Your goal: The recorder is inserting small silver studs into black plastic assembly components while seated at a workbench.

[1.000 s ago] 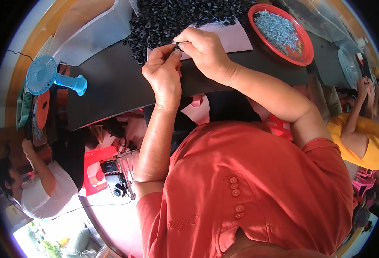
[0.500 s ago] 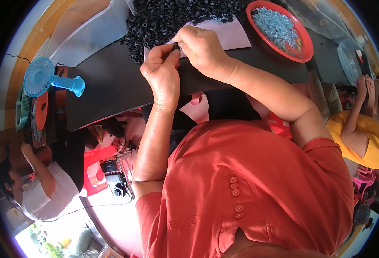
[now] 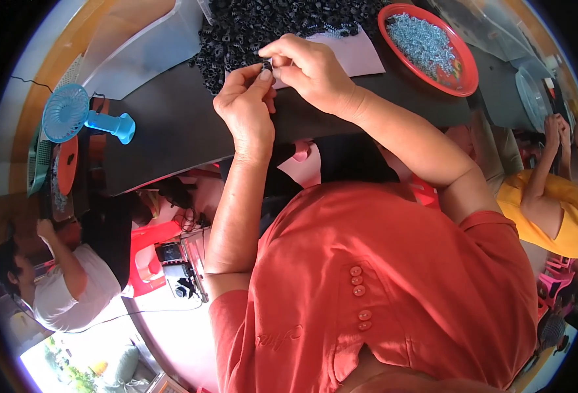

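Above the dark table, my left hand (image 3: pixel 244 108) pinches a small black plastic part (image 3: pixel 266 66) between thumb and forefinger. My right hand (image 3: pixel 312 73) is right beside it, with thumb and fingers closed at the part; whatever it holds is too small to make out. Just beyond both hands spreads a heap of small black parts (image 3: pixel 269 29). A pale pink sheet (image 3: pixel 357 56) lies at the heap's near right, with some light-blue pieces (image 3: pixel 331 31) at its far edge.
A red bowl (image 3: pixel 470 72) of light-blue pieces stands right of the sheet. At left are a blue fan (image 3: pixel 109 126) and a clear plastic bin (image 3: pixel 138 56). A person in white (image 3: pixel 73 288) sits left, another in yellow (image 3: pixel 551 213) right, both at the dark table (image 3: pixel 164 131).
My right hand has shifted slightly, its forefinger lifting and stretching leftward over the black part. The left hand keeps its pinch almost in place.
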Tool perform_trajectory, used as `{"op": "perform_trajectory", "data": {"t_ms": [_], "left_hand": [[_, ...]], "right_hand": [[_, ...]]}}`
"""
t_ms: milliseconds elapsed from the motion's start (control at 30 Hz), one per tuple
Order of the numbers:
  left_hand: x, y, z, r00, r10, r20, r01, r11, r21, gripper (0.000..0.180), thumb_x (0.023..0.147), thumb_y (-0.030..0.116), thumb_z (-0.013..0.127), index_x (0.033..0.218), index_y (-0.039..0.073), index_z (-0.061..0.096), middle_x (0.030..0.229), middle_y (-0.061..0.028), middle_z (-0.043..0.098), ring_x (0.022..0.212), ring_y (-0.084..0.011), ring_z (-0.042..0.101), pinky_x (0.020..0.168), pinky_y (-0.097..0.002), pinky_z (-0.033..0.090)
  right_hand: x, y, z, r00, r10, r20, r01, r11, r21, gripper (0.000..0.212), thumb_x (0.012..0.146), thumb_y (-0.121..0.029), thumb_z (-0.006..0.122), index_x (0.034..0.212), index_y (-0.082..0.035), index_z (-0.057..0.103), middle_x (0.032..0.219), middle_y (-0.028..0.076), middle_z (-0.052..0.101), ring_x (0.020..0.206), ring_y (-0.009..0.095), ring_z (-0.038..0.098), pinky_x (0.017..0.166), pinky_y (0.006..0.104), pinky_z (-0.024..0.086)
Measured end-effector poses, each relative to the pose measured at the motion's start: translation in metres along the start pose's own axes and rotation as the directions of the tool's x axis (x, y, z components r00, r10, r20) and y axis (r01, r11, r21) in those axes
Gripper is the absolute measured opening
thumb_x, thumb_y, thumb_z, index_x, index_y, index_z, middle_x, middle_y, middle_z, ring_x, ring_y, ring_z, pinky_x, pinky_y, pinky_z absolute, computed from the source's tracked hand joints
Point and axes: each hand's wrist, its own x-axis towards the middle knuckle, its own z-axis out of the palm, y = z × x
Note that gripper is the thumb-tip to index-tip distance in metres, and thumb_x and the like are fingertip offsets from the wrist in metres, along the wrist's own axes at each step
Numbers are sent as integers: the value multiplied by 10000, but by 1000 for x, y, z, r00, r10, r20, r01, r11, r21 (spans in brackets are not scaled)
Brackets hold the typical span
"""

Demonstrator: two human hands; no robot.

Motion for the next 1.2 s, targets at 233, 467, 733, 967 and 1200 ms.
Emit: {"op": "perform_trajectory", "data": {"t_ms": [233, 467, 733, 967, 1200], "left_hand": [[-1, 10, 3, 1000, -1, 17, 2, 998, -63, 88, 864, -11, 635, 919, -74, 662, 794, -87, 655, 627, -116, 585, 544, -218, 466], [-5, 16, -3, 1000, 8, 16, -7, 999, -40, 88, 863, -47, 597, 908, -100, 651, 780, -106, 645, 635, -159, 606, 590, -257, 505], [-17, 28, -2, 994, -49, 98, 56, 996, -71, 113, 908, 14, 569, 875, -73, 632, 777, -101, 640, 626, -169, 596, 577, -275, 502], [-2, 25, -3, 995, -81, 60, 87, 990, -107, 134, 912, 48, 584, 921, -80, 621, 772, -124, 639, 608, -201, 607, 544, -277, 479], [41, 88, -13, 977, 211, 24, -212, 976, 42, 161, 895, -16, 584, 1030, -104, 587, 834, -171, 643, 659, -219, 629, 519, -276, 492]], "right_hand": [[5, -5, 0, 911, -407, -73, 353, 857, -375, 265, 673, -81, 697, 917, -74, 597, 830, 60, 591, 758, 266, 614, 663, 373, 512], [2, -7, 8, 917, -387, -98, 350, 897, -272, 437, 617, -124, 817, 966, -52, 565, 809, 62, 566, 687, 249, 592, 581, 345, 494], [-7, -15, 5, 931, -357, -82, 322, 904, -282, 286, 661, -120, 753, 826, -69, 525, 762, 62, 562, 674, 261, 604, 553, 365, 491], [1, -11, -7, 992, -122, -28, 122, 992, -4, 344, 739, -107, 760, 1051, -68, 622, 809, 68, 605, 675, 228, 643, 571, 326, 503], [30, 34, -58, 975, 134, 179, 69, 578, -813, 220, 771, -75, 566, 952, -72, 692, 937, 127, 631, 921, 321, 628, 763, 442, 513]]}}
